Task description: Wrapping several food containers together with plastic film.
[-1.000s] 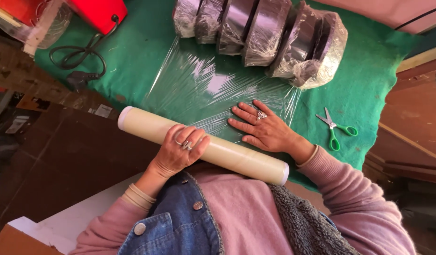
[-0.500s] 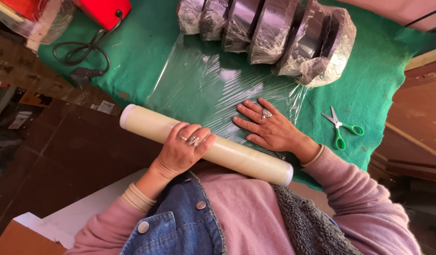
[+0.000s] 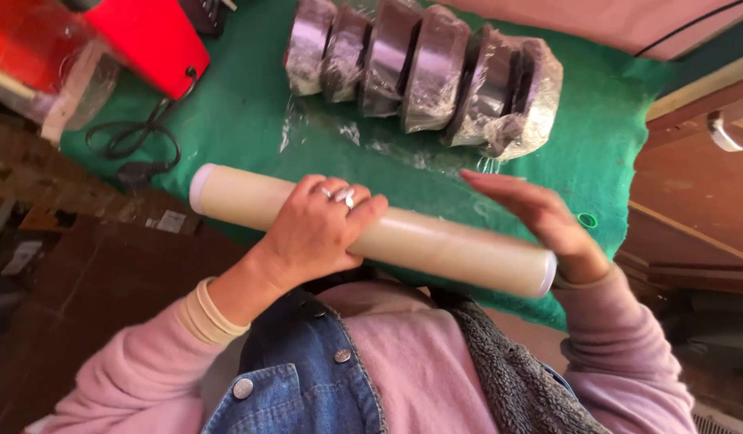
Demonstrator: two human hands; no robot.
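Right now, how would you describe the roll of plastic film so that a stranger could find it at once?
Start at the green cloth covering the table. Along its near edge, closest to the person, a long pale cream roll of film lies crosswise, gripped by the left hand. Unlike the wrapped dark round items farther back, it is one smooth, slim cylinder.

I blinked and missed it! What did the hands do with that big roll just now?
The left hand now grips the roll of cling film and has lifted it. The right hand came up off the flattened film. The wrapped bundle and red appliance stayed on the green cloth.
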